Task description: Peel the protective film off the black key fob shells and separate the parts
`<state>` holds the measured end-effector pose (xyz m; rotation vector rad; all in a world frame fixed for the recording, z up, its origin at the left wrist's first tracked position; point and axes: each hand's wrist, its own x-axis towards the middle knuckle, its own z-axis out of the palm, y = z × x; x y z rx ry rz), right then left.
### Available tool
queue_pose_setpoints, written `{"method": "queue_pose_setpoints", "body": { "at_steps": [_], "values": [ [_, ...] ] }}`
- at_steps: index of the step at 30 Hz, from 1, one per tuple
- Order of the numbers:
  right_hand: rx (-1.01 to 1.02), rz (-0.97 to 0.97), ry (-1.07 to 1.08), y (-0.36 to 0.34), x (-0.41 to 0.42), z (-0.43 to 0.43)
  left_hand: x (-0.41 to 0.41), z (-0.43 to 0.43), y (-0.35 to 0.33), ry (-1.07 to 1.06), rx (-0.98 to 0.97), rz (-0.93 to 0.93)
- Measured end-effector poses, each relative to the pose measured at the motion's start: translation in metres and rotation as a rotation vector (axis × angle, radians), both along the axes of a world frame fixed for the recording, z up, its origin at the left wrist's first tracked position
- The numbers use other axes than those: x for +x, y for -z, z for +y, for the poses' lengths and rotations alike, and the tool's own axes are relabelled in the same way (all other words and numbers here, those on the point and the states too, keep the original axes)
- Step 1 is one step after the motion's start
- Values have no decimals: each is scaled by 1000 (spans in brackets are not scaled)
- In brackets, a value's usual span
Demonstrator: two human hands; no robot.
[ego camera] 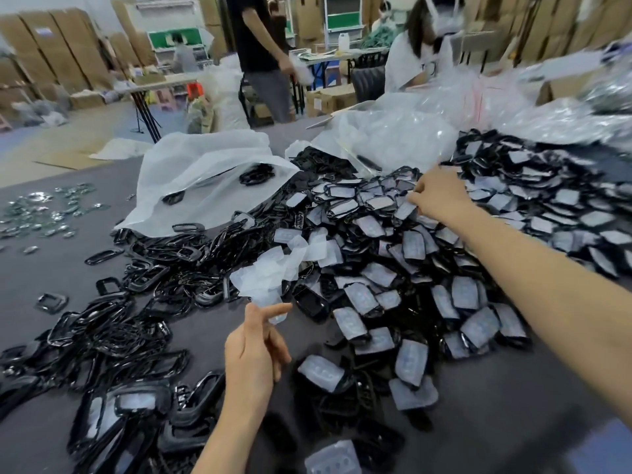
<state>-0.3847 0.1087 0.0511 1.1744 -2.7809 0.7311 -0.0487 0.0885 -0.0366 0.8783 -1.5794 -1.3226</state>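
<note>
Film [253, 285] pinched by left hand [253, 347] over bare table [496, 415]; right hand [439, 196] pinches piled shell [405, 211].

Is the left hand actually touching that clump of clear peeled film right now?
Touching. The head view shows the left hand pinching the lower end of the clump of peeled film between thumb and forefinger, with no gap.

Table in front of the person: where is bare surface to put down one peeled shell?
Bare grey table lies at lower right, between the film-covered shells and the table's near edge. A second strip lies far left, between the black frames and the small shiny parts. The middle is crowded, around the left hand pinching peeled film.
</note>
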Motion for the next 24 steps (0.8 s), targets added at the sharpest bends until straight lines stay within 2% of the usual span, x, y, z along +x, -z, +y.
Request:
{"method": "queue_pose_setpoints", "body": {
  "at_steps": [2, 4, 6, 7, 9, 11, 13, 16, 19, 24],
  "values": [
    [99, 50, 20, 4, 0, -1, 6, -4, -3, -110, -128, -171],
    [159, 126, 71, 1, 4, 1, 18, -15, -9, -344, -289, -464],
    [108, 236, 118, -6, 15, 2, 36, -26, -21, -488, -272, -747],
    [44, 270, 108, -9, 26, 0, 45, -30, -26, -445, -216, -899],
    [-73, 274, 6, -12, 62, -4, 58, -36, -32, -200, -123, -1137],
    [-102, 211, -150, -4, 108, -7, 67, -37, -37, -14, -56, -1134],
    [-52, 91, -302, 14, 157, -8, 74, -35, -42, 122, -71, -1169],
    [-49, -116, -409, 44, 211, -8, 78, -36, -44, 215, -65, -1243],
    [-93, -161, -425, 67, 234, -8, 74, -34, -44, 156, -59, -1197],
    [-152, -130, -443, 80, 227, -9, 60, -39, -32, -129, -156, -936]
  ]
}}
